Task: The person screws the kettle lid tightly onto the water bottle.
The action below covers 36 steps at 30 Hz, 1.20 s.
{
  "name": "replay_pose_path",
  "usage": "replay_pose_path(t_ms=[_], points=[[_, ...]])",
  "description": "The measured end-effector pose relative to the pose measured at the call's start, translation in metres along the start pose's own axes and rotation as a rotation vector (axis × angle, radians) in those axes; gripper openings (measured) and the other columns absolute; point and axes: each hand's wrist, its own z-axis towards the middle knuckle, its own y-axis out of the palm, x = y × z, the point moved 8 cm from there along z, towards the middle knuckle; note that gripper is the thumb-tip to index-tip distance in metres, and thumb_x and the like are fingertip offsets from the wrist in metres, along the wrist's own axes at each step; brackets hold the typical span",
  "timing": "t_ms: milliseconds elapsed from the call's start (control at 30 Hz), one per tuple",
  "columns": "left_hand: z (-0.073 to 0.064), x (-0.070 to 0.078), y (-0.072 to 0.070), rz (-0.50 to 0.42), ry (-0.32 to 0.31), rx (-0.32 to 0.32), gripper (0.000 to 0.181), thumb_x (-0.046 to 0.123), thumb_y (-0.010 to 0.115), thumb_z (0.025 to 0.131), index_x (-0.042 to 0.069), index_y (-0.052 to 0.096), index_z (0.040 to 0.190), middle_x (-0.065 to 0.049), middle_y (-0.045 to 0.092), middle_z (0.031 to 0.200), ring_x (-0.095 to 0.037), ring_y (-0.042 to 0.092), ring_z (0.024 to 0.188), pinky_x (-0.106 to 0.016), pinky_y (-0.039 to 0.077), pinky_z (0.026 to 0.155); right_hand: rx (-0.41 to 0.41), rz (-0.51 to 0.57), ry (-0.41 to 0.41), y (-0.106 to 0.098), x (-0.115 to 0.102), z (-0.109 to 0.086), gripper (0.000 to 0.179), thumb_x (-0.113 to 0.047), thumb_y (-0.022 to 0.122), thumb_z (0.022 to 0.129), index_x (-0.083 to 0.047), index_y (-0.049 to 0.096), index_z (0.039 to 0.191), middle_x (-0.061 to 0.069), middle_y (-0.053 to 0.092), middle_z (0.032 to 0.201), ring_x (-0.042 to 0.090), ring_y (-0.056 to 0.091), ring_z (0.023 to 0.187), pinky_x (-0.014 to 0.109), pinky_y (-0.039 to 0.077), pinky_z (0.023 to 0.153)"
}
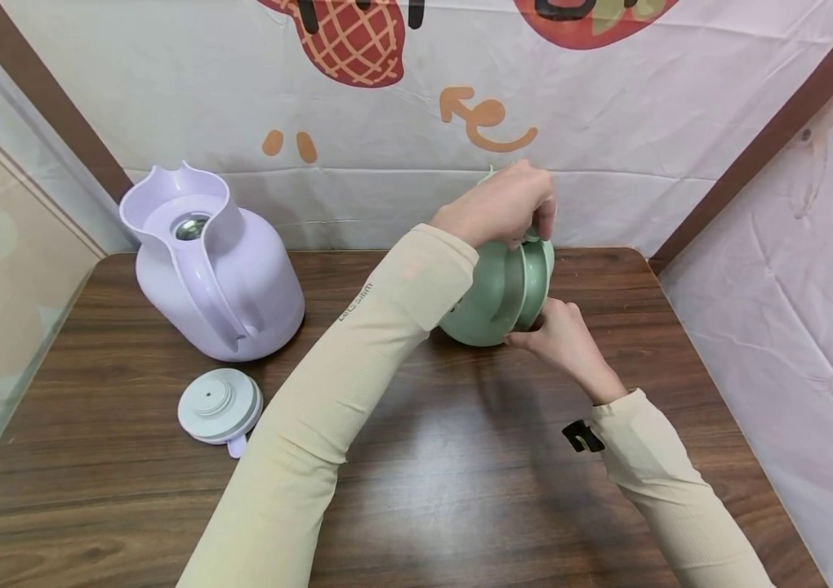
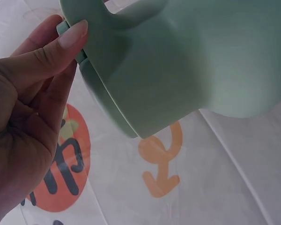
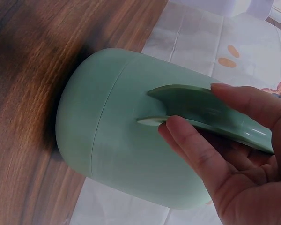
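A pale green vacuum jug [image 1: 483, 298] stands on the table at the back, right of centre, its handle facing the person. At the top of it, my left hand [image 1: 501, 204] pinches the lid [image 2: 103, 101] by its rear tab, thumb on one side and fingers on the other. The lid sits at the jug's mouth. Lower down, my right hand [image 1: 563, 347] holds the handle [image 3: 196, 105] between thumb and fingertips, one on each edge. In the head view, the left hand hides most of the jug's top.
A lilac vacuum jug [image 1: 262, 278] without its lid stands at the back left, showing a silvery opening. In front of it a grey-white lid with a lilac tab [image 1: 220, 406] lies on the wooden table [image 1: 446, 490]. A printed cloth [image 1: 387, 196] hangs close behind both jugs.
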Motion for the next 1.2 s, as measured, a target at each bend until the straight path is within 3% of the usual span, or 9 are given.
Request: replay_pose_path(t_ms=[167, 533, 867, 1033, 1133, 1200], points=[[0.000, -0.002, 0.000, -0.018, 0.009, 0.004, 0.050, -0.023, 0.048, 0.064, 0.011, 0.074, 0.088, 0.005, 0.065, 0.094, -0.007, 0.054, 0.088, -0.019, 0.044, 0.064, -0.003, 0.000, -0.005, 0.000, -0.001, 0.001, 0.022, -0.015, 0.075, 0.072, -0.003, 0.063, 0.087, 0.008, 0.062, 0.071, 0.017, 0.053, 0.057, 0.032, 0.043, 0.054], [-0.005, -0.006, 0.001, -0.026, 0.028, 0.007, 0.051, -0.021, 0.041, 0.072, 0.011, 0.073, 0.094, 0.003, 0.067, 0.094, -0.011, 0.055, 0.095, -0.020, 0.043, 0.076, -0.015, 0.019, 0.005, 0.002, -0.001, 0.001, 0.022, -0.015, 0.074, 0.074, -0.003, 0.063, 0.089, 0.009, 0.063, 0.073, 0.017, 0.054, 0.058, 0.032, 0.043, 0.055], [-0.020, -0.003, 0.007, -0.034, 0.114, 0.046, 0.051, -0.017, 0.046, 0.075, 0.012, 0.065, 0.113, 0.001, 0.063, 0.112, -0.013, 0.053, 0.110, -0.018, 0.040, 0.083, -0.011, 0.021, 0.008, 0.002, -0.002, -0.001, 0.023, -0.015, 0.073, 0.075, -0.002, 0.064, 0.093, 0.011, 0.065, 0.078, 0.018, 0.058, 0.062, 0.034, 0.046, 0.057], [-0.029, 0.000, 0.008, -0.050, 0.190, 0.115, 0.047, -0.019, 0.042, 0.071, 0.007, 0.068, 0.101, -0.001, 0.065, 0.096, -0.011, 0.053, 0.091, -0.020, 0.036, 0.076, -0.004, 0.020, 0.001, 0.003, -0.003, -0.003, 0.023, -0.015, 0.073, 0.075, -0.002, 0.065, 0.093, 0.010, 0.065, 0.078, 0.018, 0.059, 0.063, 0.035, 0.047, 0.058], [-0.038, -0.001, 0.008, -0.037, 0.203, 0.172, 0.042, -0.018, 0.046, 0.075, 0.006, 0.067, 0.102, -0.003, 0.063, 0.099, -0.012, 0.052, 0.093, -0.019, 0.035, 0.084, 0.012, 0.009, -0.004, 0.002, -0.004, -0.004, 0.024, -0.015, 0.074, 0.074, -0.002, 0.065, 0.092, 0.010, 0.065, 0.078, 0.018, 0.059, 0.063, 0.035, 0.047, 0.058], [-0.045, -0.003, 0.010, -0.022, 0.177, 0.206, 0.040, -0.013, 0.053, 0.080, 0.005, 0.063, 0.113, -0.003, 0.061, 0.111, -0.013, 0.051, 0.108, -0.020, 0.032, 0.094, 0.023, 0.003, -0.004, 0.002, -0.004, -0.004, 0.025, -0.016, 0.074, 0.073, -0.002, 0.065, 0.092, 0.010, 0.065, 0.078, 0.019, 0.060, 0.063, 0.035, 0.047, 0.058]])
